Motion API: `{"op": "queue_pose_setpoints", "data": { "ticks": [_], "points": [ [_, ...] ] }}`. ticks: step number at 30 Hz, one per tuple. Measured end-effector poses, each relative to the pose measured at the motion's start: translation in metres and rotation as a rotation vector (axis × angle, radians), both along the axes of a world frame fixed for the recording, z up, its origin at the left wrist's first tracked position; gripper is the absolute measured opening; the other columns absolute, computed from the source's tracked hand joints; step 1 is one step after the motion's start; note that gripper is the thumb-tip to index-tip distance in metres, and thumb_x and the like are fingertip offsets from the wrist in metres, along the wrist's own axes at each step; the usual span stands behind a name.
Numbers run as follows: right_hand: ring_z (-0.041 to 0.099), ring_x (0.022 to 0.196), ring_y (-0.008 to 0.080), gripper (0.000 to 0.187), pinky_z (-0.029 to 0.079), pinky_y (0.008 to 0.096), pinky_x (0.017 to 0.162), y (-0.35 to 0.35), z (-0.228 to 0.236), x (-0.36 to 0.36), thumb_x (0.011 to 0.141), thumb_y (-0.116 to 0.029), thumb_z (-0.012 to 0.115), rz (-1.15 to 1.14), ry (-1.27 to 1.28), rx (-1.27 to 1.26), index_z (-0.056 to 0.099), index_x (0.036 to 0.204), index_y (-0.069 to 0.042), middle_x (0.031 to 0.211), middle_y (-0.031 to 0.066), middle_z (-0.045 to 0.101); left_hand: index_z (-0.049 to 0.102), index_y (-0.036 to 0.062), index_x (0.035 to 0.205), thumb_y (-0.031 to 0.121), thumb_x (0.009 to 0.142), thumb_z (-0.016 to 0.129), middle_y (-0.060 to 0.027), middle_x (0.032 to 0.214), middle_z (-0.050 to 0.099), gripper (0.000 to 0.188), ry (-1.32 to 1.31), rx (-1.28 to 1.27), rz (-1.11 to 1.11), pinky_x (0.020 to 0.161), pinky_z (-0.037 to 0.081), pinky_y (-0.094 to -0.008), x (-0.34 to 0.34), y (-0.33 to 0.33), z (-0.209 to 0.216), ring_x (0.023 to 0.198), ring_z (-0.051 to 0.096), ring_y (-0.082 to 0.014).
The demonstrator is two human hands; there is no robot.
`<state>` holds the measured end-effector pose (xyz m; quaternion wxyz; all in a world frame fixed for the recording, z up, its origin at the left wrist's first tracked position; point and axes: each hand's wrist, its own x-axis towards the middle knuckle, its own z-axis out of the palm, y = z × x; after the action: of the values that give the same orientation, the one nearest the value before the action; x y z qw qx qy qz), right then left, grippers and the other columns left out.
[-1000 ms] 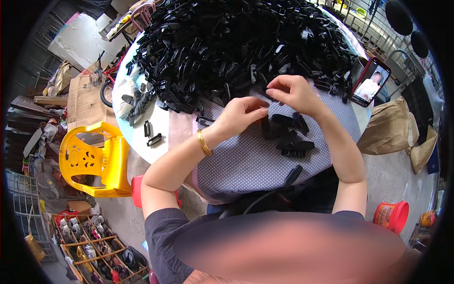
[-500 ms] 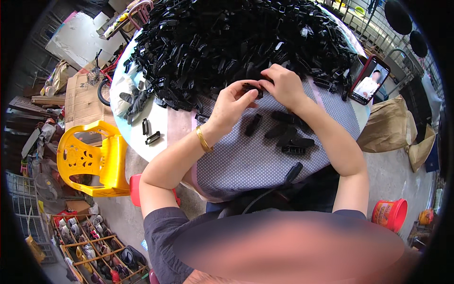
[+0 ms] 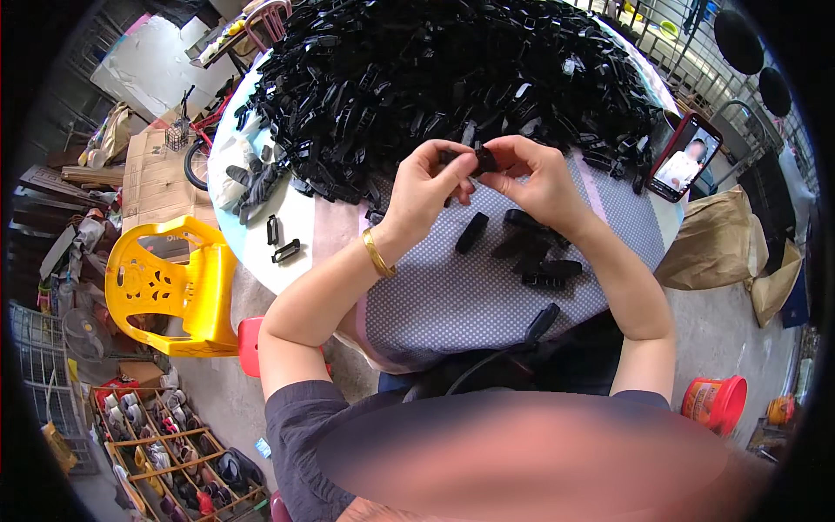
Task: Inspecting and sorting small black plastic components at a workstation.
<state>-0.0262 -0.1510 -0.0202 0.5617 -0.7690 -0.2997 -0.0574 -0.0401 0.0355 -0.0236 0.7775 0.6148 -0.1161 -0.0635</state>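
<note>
My left hand (image 3: 424, 190) and my right hand (image 3: 541, 185) meet in front of a large heap of black plastic clips (image 3: 435, 87) on a round table. Between their fingertips is a small black plastic clip (image 3: 485, 160), partly hidden by the fingers; both hands pinch it. A single black clip (image 3: 471, 233) lies on the dotted cloth just below my hands. Right of it sits a loose cluster of black clips (image 3: 561, 268). Two slim black frame-shaped pieces (image 3: 285, 250) rest on the white tabletop to the left.
A phone (image 3: 685, 158) showing a video leans at the table's right edge. Near the front edge lies a black corded piece (image 3: 543, 322). Dark gloves (image 3: 254, 187) lie at the left rim. A yellow chair (image 3: 170, 287), a red bucket (image 3: 718, 404) and a shoe rack (image 3: 174, 461) stand around.
My right hand has come lower and turned, its fingers now closing on the clip from the right. My left hand keeps its pinch with little movement. The view has shifted slightly.
</note>
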Motion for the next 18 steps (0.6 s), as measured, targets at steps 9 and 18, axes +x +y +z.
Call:
{"op": "queue_pose_setpoints", "data": {
  "ticks": [9,18],
  "points": [
    [0.063,0.082,0.0125,0.024,0.051,0.0249,0.074,0.007,-0.003,-0.004,0.078,-0.009,0.070,-0.028,0.125,0.068,0.060,0.098,0.001,0.088,0.0064,0.066,0.053,-0.0007,0.113,0.008,0.085,0.061,-0.0073,0.091,0.062,0.030,0.126,-0.392,0.040,0.076,0.051,-0.0250,0.005,-0.003,-0.008,0.089,0.061,-0.0139],
    [0.065,0.082,0.0146,0.023,0.052,0.0256,0.075,0.004,-0.003,-0.005,0.078,-0.005,0.068,-0.009,0.069,0.086,0.062,0.099,0.002,0.089,0.0084,0.067,0.057,-0.0030,0.111,0.002,0.082,0.063,-0.0081,0.097,0.063,0.030,-0.083,0.043,0.030,0.077,0.052,-0.0228,0.001,-0.001,-0.005,0.086,0.062,-0.0124]
  ]
}}
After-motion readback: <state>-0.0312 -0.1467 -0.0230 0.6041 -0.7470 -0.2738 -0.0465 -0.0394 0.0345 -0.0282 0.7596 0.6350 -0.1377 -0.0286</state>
